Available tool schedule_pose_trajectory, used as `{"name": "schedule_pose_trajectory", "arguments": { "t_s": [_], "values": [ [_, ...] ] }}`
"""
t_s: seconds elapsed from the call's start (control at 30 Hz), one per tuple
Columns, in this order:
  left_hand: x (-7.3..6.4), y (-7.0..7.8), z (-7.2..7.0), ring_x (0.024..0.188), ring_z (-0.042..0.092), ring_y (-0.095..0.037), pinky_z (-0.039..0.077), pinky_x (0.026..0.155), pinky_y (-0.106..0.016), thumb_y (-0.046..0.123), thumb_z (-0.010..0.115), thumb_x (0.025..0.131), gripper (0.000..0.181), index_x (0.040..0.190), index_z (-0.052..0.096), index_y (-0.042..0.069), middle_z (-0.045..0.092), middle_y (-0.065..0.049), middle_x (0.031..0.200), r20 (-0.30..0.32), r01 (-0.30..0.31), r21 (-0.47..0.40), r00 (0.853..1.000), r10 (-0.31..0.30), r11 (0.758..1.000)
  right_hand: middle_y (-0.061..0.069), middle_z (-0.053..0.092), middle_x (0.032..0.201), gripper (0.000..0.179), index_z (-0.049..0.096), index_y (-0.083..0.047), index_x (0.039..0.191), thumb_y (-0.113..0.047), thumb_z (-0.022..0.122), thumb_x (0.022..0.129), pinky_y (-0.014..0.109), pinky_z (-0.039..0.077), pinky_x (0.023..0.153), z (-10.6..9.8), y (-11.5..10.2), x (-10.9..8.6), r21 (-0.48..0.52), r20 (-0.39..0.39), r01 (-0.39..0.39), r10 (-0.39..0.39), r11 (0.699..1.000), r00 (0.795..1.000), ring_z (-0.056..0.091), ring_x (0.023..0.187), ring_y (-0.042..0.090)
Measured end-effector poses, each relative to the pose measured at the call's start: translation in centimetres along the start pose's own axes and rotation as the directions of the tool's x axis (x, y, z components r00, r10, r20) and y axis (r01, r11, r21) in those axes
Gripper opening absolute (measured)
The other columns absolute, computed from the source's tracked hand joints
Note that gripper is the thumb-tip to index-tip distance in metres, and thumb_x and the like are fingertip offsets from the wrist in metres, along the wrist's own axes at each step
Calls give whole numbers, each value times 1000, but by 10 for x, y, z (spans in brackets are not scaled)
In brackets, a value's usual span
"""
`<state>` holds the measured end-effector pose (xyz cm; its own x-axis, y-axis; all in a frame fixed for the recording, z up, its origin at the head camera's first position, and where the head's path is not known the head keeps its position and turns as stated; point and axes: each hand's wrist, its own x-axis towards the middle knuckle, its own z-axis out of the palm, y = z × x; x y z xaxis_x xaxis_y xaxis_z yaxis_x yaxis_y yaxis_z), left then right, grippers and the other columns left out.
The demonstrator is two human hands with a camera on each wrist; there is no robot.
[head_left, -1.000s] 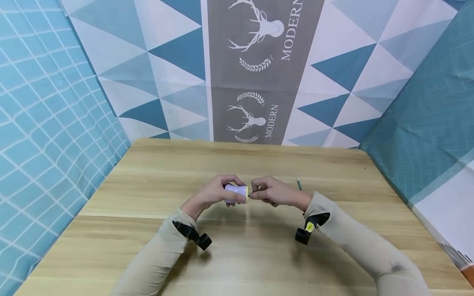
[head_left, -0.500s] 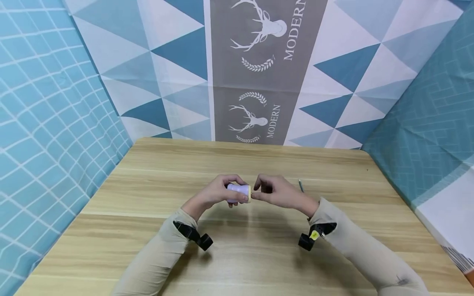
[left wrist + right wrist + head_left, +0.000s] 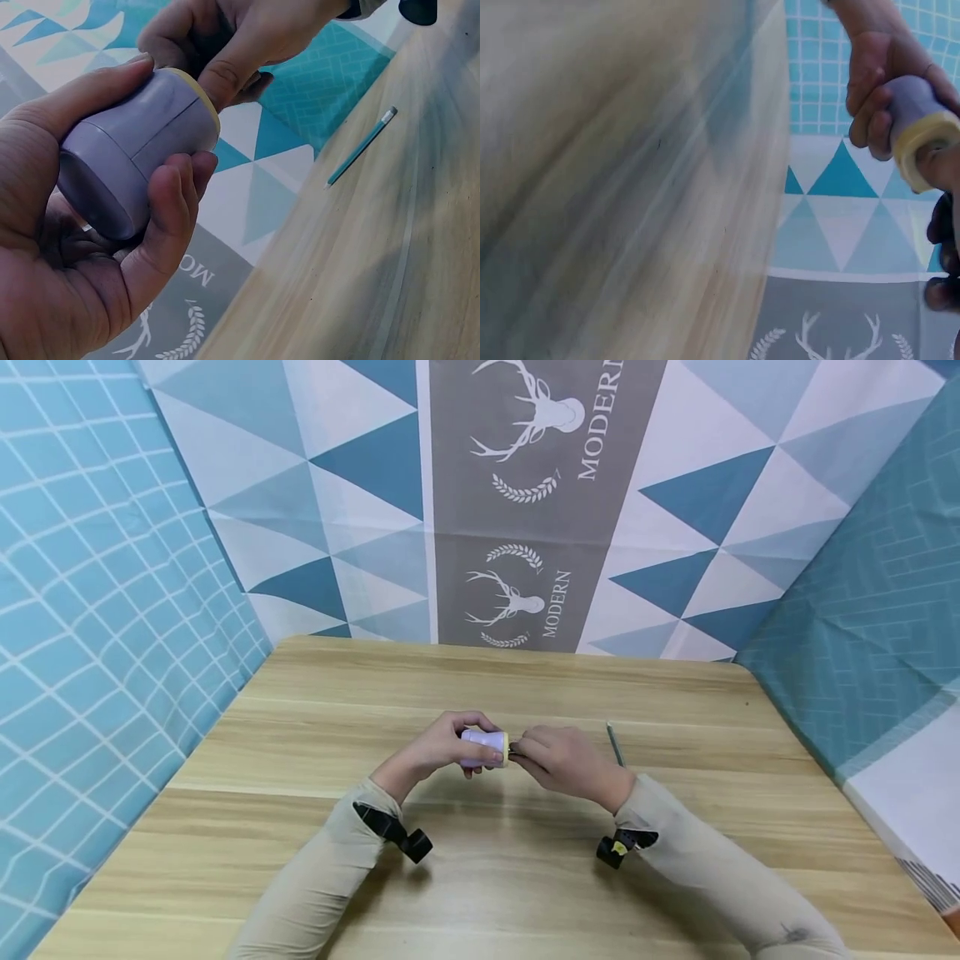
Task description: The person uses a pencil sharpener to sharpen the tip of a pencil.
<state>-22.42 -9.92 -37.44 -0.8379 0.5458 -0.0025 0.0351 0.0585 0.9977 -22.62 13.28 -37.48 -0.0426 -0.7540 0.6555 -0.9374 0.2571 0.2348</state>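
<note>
My left hand (image 3: 438, 750) grips a small lilac cylinder (image 3: 480, 748) with a yellow ring at one end, held on its side above the table. In the left wrist view a thin seam runs along the lilac cylinder (image 3: 150, 135), and its wider dark end faces the palm. At the yellow ring (image 3: 907, 154), my right hand (image 3: 566, 762) has its fingers curled in close. They pinch a small dark piece (image 3: 513, 748) that sticks out there, mostly hidden by the fingers. The right thumb overlaps the ring's opening in the right wrist view.
A teal pencil (image 3: 615, 743) lies on the wooden table (image 3: 360, 693) just behind the right wrist. Patterned cloth (image 3: 360, 527) hangs at the back, with blue cloth walls on either side. Each wrist wears a black camera.
My right hand loosened its fingers half a second ago, then turned over and curled them at the yellow end again. The left hand keeps the lilac cylinder almost in place.
</note>
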Motion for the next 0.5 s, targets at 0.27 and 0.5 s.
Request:
{"name": "schedule_pose_trajectory", "arguments": {
  "t_s": [0.27,0.5],
  "values": [
    [1,-1,2,57,59,-16,51,49,-27,4,76,80,24,100,65,-3,65,-10,77,12,-1,-10,1000,1,1000,-2,52,60,21,55,-7,81,-6,51,101,16,34,43,0,1,2,26,41,25,-26,999,999,41,48,5],
    [3,-5,3,56,60,-16,50,47,-26,5,76,81,21,96,64,-1,66,-12,77,16,22,-7,1000,-22,1000,-6,53,61,20,55,-9,79,4,68,89,18,32,45,-7,5,7,526,322,-415,278,742,905,35,51,-2]
  ]
}}
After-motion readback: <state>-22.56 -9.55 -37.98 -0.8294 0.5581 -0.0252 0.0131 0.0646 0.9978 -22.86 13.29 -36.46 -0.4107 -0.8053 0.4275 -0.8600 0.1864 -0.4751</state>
